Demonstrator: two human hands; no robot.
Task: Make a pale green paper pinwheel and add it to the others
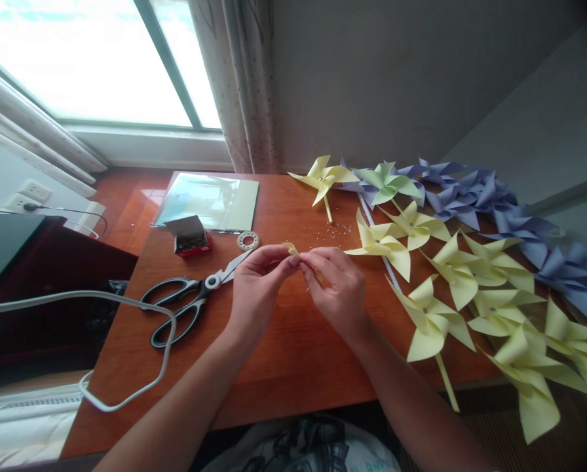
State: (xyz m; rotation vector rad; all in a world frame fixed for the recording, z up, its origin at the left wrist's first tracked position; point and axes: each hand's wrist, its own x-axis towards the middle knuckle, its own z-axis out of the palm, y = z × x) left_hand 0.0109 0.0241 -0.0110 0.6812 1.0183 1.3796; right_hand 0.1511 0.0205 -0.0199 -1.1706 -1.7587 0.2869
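Note:
My left hand [257, 285] and my right hand [337, 288] meet above the middle of the wooden table [284, 367]. Between their fingertips they pinch a small yellow paper strip [290, 248]; its lower end is hidden behind my right fingers. Black-handled scissors [190, 303] lie just left of my left hand, blades pointing toward it. A small tape roll [247, 240] sits beyond the scissors' tips.
Several yellow pinwheels [451, 282] and blue pinwheels [494, 203] cover the table's right side. A red box of pins [191, 236] and a clear sleeve of paper [209, 200] lie at the back left. A white cable [126, 347] loops over the left edge.

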